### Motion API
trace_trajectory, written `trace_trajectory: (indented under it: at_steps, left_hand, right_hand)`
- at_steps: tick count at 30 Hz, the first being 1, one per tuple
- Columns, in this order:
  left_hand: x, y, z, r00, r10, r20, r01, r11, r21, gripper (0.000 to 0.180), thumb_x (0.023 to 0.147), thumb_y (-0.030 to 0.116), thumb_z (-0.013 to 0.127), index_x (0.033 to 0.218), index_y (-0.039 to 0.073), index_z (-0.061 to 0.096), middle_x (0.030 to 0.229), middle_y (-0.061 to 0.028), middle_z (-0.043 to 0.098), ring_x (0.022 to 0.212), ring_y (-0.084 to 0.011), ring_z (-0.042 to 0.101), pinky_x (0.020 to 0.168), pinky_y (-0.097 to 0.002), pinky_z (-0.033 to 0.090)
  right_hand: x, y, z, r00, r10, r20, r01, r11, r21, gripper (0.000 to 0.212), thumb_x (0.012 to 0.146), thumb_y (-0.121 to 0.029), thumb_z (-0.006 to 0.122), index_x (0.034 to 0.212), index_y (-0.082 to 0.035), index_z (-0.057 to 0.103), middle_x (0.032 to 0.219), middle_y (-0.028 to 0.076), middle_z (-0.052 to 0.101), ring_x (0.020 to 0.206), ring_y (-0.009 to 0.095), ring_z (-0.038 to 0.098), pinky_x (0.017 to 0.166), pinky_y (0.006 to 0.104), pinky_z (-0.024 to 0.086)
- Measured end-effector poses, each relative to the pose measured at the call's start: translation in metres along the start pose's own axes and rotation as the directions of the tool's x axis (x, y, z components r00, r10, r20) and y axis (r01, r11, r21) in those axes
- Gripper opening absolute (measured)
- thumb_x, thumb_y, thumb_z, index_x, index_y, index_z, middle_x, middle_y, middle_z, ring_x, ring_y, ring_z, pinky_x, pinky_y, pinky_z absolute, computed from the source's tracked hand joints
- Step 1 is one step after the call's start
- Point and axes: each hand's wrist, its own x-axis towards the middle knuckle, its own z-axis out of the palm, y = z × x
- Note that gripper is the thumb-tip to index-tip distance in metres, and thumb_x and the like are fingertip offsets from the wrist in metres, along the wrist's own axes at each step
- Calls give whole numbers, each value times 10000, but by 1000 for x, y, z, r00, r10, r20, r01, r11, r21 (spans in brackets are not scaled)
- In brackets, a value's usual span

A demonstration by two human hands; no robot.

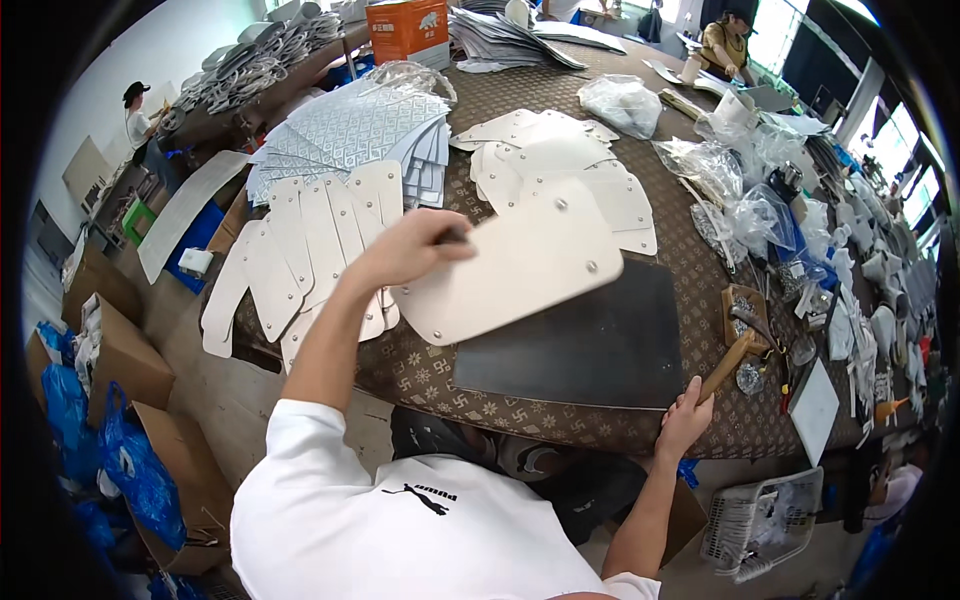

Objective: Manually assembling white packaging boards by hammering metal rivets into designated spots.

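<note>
My left hand [415,248] is closed on a cream panel [520,265] with rounded corners and metal studs near its edges. The panel hangs tilted over a black work mat [590,345], partly covering it. Something small and dark shows between the left fingers, too hidden to name. At the table's front edge, my right hand [684,420] grips the wooden handle of a hammer [728,366]. The hammer's head lies by a small wooden box of metal rivets [742,298]. Left of the held panel, several studded cream strips [315,240] lie fanned out.
Behind the panel is a pile of studded cream pieces [565,150]. Patterned grey-white sheets [345,135] lie back left. Plastic bags [750,215] and tools crowd the right side. Cardboard boxes [125,350] stand at lower left. Another person [725,50] works at the far right.
</note>
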Motion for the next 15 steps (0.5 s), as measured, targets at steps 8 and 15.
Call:
trace_trajectory:
  at_steps: [8,15]
  left_hand:
    - [77,-20,150,958,268,102,-280,953,120,302,929,231,709,1051,-43,677,953,-203,699,872,-354,668,812,-418,515]
    - [45,-44,88,998,-35,-61,-1,861,-509,155,930,88,736,1061,5,728,901,-14,704,818,-88,627,764,-253,504]
  right_hand:
    - [-24,-16,-7,999,39,21,-38,998,-44,293,1066,-306,562,859,-131,450,619,-83,350,441,15,302,366,213,234]
    - [-67,-46,-24,998,9,56,-3,993,-117,333,1071,-340,556,834,-135,441,618,-70,365,441,19,313,375,217,239]
